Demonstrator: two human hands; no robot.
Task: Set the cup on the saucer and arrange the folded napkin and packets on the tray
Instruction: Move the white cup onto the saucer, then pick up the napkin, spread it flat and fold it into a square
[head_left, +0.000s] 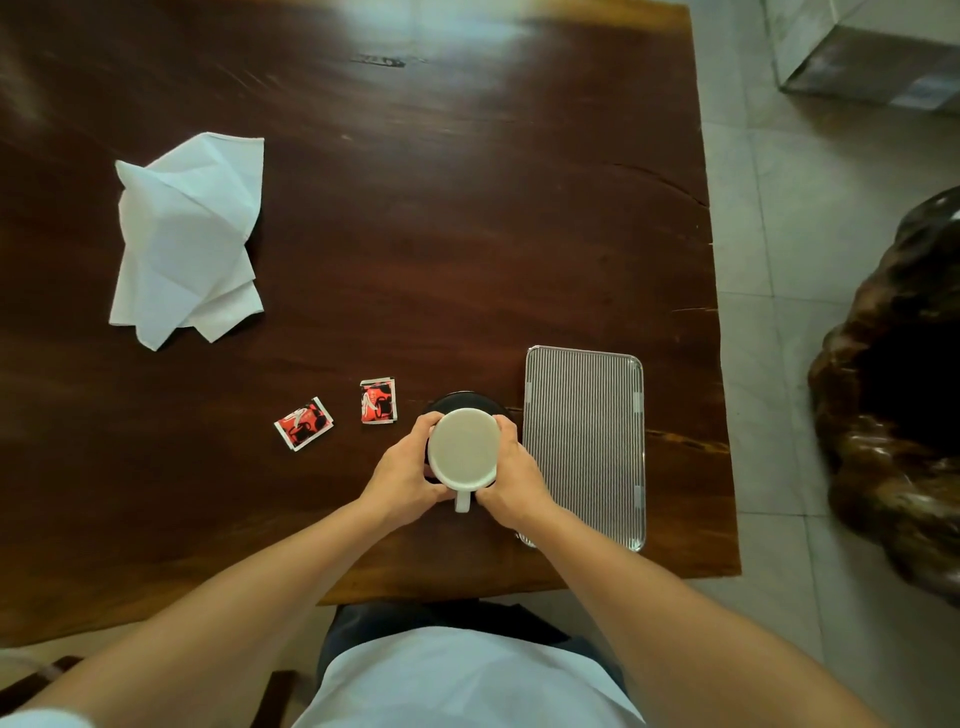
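A white cup (464, 450) sits over a dark saucer (463, 400), whose far rim shows behind it; the cup's handle points toward me. My left hand (407, 470) and my right hand (511, 475) wrap its two sides. Whether the cup rests on the saucer or hovers just above it, I cannot tell. A striped silver tray (585, 441) lies just right of my right hand. Two red and black packets (303, 423) (378, 401) lie left of the cup. A loosely unfolded white napkin (186, 236) lies at the far left.
The dark wooden table (441, 234) ends at its right edge beside the tray and at its near edge by my body. A dark gnarled wooden piece (893, 395) stands on the tiled floor to the right.
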